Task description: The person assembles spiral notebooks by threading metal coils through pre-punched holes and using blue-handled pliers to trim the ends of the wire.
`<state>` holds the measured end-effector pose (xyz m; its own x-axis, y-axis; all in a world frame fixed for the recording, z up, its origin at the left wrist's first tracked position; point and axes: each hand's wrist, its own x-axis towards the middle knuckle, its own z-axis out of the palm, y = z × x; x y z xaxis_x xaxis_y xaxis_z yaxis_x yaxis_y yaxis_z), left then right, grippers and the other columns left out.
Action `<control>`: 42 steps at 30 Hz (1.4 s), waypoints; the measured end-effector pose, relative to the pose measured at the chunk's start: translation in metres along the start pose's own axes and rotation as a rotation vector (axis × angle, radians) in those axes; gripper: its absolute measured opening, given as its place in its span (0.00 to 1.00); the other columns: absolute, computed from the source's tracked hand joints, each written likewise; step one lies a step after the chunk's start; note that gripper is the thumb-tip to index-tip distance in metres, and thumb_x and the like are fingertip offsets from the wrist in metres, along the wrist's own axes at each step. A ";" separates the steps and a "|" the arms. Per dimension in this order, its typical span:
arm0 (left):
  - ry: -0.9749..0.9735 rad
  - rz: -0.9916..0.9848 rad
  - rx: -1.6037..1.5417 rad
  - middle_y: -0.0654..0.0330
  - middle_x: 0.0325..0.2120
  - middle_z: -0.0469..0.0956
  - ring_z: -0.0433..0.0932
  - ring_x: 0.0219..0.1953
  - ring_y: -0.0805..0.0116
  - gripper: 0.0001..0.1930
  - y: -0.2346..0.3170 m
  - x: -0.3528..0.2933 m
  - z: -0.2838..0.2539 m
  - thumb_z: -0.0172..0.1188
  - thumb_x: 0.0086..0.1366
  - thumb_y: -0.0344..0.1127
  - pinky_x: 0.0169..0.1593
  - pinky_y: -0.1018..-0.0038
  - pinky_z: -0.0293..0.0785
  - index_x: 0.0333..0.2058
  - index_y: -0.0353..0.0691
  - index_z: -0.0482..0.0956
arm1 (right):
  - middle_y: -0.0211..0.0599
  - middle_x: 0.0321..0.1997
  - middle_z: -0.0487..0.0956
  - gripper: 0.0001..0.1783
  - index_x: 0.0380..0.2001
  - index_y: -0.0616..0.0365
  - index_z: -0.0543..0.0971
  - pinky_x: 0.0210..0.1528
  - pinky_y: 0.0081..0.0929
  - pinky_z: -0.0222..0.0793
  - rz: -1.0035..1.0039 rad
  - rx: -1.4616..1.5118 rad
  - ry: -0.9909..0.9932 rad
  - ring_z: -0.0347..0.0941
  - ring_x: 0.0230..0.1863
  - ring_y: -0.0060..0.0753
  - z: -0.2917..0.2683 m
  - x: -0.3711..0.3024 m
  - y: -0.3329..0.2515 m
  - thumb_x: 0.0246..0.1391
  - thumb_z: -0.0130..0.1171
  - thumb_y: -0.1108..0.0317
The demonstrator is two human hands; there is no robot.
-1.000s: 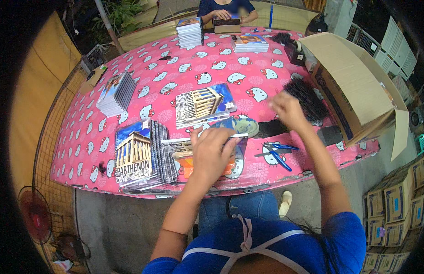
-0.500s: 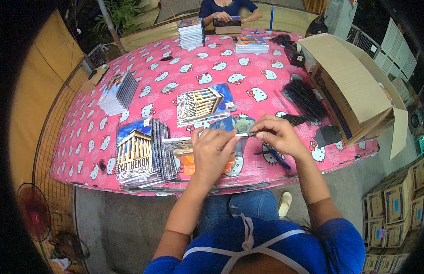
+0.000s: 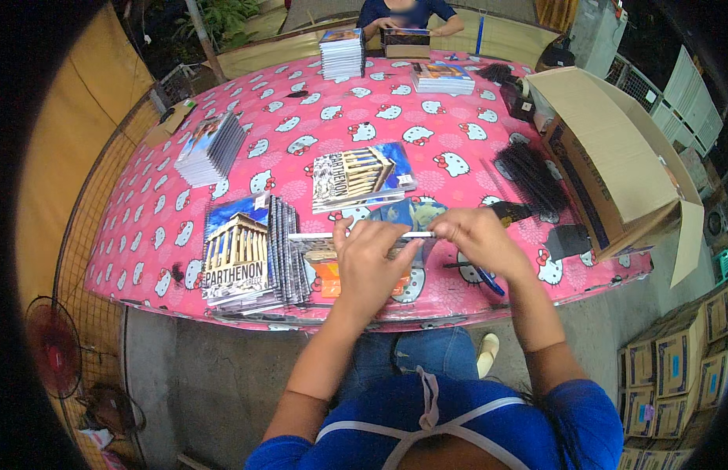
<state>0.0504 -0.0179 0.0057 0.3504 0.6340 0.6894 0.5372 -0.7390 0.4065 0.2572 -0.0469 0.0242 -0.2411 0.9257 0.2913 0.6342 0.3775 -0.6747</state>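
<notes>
A thin book or notebook (image 3: 313, 237) stands on edge at the near side of the table, its white page edge facing up. My left hand (image 3: 372, 257) grips it from above, fingers closed over the middle. At its right end, my right hand (image 3: 483, 244) pinches with thumb and fingers; what lies inside the pinch is hidden. Left of it sits a leaning group of spiral-bound notebooks (image 3: 237, 244) with a columned-temple cover. Just beyond lie similar notebooks (image 3: 364, 176) without a visible coil. A blue-handled tool (image 3: 491, 280) rests under my right wrist, and something orange (image 3: 327, 280) lies beneath the held book.
Black plastic coils (image 3: 532, 178) lie in a pile at the right, beside a large open carton (image 3: 606, 157). More notebook stacks stand at the left (image 3: 211, 149) and far side (image 3: 342, 55). Across the pink patterned table (image 3: 285, 168), another person (image 3: 407, 19) handles a box.
My right hand has turned and its fingers have closed in at the book's right end, where a dark coil end showed before. The whole view has shifted slightly; my left hand keeps its grip.
</notes>
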 end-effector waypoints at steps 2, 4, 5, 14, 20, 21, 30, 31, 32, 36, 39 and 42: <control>0.004 -0.005 -0.003 0.64 0.28 0.80 0.76 0.37 0.68 0.12 -0.001 -0.003 -0.003 0.71 0.48 0.40 0.54 0.64 0.57 0.31 0.45 0.82 | 0.45 0.37 0.79 0.16 0.42 0.57 0.78 0.42 0.41 0.71 0.081 -0.043 -0.072 0.77 0.38 0.48 -0.009 0.025 0.008 0.54 0.55 0.61; -0.001 0.018 -0.020 0.64 0.28 0.79 0.76 0.36 0.67 0.13 0.001 -0.002 0.000 0.71 0.47 0.40 0.54 0.63 0.58 0.32 0.44 0.82 | 0.47 0.35 0.80 0.16 0.41 0.58 0.78 0.41 0.42 0.72 -0.114 -0.275 -0.045 0.77 0.38 0.49 0.007 0.042 0.059 0.53 0.56 0.61; -0.004 0.029 -0.025 0.63 0.28 0.79 0.76 0.36 0.66 0.13 0.001 -0.001 0.001 0.71 0.47 0.40 0.54 0.63 0.58 0.32 0.44 0.82 | 0.49 0.35 0.79 0.15 0.40 0.58 0.77 0.40 0.43 0.72 -0.122 -0.421 -0.131 0.77 0.38 0.50 0.018 0.043 0.074 0.52 0.56 0.61; 0.062 0.009 -0.047 0.61 0.25 0.77 0.75 0.33 0.62 0.16 -0.004 -0.003 0.002 0.73 0.44 0.40 0.53 0.61 0.60 0.27 0.42 0.77 | 0.43 0.30 0.79 0.22 0.44 0.59 0.72 0.42 0.38 0.72 -0.090 0.767 0.320 0.76 0.38 0.43 0.004 0.033 0.086 0.43 0.63 0.68; 0.075 0.010 -0.068 0.62 0.24 0.77 0.75 0.33 0.62 0.17 -0.003 0.003 0.001 0.74 0.42 0.40 0.54 0.61 0.60 0.29 0.42 0.77 | 0.28 0.40 0.76 0.31 0.46 0.58 0.72 0.45 0.31 0.71 0.007 0.263 0.010 0.74 0.41 0.27 -0.017 0.035 0.101 0.32 0.63 0.84; 0.047 -0.003 -0.087 0.61 0.26 0.78 0.76 0.34 0.63 0.20 -0.005 0.001 0.005 0.74 0.42 0.40 0.54 0.61 0.60 0.33 0.41 0.78 | 0.29 0.41 0.76 0.33 0.47 0.59 0.70 0.46 0.28 0.71 0.218 0.807 0.163 0.74 0.42 0.28 -0.007 0.022 0.115 0.31 0.62 0.85; 0.057 -0.146 0.306 0.60 0.32 0.79 0.72 0.48 0.59 0.22 -0.021 -0.003 -0.035 0.74 0.40 0.42 0.54 0.61 0.60 0.36 0.44 0.80 | 0.33 0.36 0.78 0.34 0.48 0.62 0.71 0.39 0.31 0.72 0.068 0.906 0.060 0.76 0.38 0.30 0.005 0.035 0.062 0.28 0.63 0.81; 0.066 -0.143 0.236 0.60 0.31 0.79 0.72 0.46 0.59 0.20 -0.030 -0.006 -0.032 0.74 0.40 0.42 0.52 0.62 0.62 0.34 0.44 0.81 | 0.33 0.37 0.78 0.35 0.49 0.62 0.70 0.39 0.28 0.72 0.045 0.483 -0.012 0.75 0.39 0.28 0.007 0.046 0.061 0.29 0.63 0.81; 0.074 -0.139 0.167 0.60 0.31 0.79 0.73 0.44 0.59 0.19 -0.036 -0.006 -0.033 0.74 0.40 0.42 0.50 0.62 0.63 0.32 0.43 0.82 | 0.34 0.38 0.77 0.36 0.51 0.61 0.70 0.40 0.26 0.71 0.019 0.061 -0.080 0.74 0.40 0.26 0.009 0.059 0.056 0.30 0.63 0.81; 0.072 -0.155 0.104 0.60 0.27 0.79 0.74 0.35 0.60 0.17 -0.036 -0.007 -0.033 0.76 0.38 0.40 0.43 0.64 0.67 0.28 0.41 0.82 | 0.35 0.38 0.78 0.33 0.47 0.63 0.71 0.41 0.26 0.72 0.051 0.878 -0.044 0.75 0.40 0.27 0.013 0.050 0.047 0.30 0.63 0.82; 0.021 -0.204 0.055 0.61 0.26 0.78 0.72 0.37 0.60 0.18 -0.035 -0.006 -0.032 0.74 0.40 0.43 0.45 0.59 0.62 0.27 0.41 0.81 | 0.36 0.40 0.79 0.33 0.48 0.62 0.72 0.42 0.28 0.73 0.004 0.148 -0.136 0.76 0.40 0.30 0.014 0.065 0.052 0.31 0.65 0.82; 0.048 -0.219 0.050 0.62 0.26 0.77 0.72 0.39 0.60 0.18 -0.042 -0.007 -0.034 0.74 0.41 0.45 0.46 0.57 0.60 0.27 0.41 0.80 | 0.35 0.36 0.80 0.26 0.43 0.61 0.74 0.40 0.28 0.71 0.063 0.806 -0.063 0.76 0.37 0.26 0.022 0.059 0.039 0.34 0.65 0.79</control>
<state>-0.0007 0.0007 0.0039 0.1855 0.7655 0.6161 0.6342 -0.5722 0.5200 0.2512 0.0231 0.0003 -0.2789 0.9362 0.2139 -0.0701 0.2023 -0.9768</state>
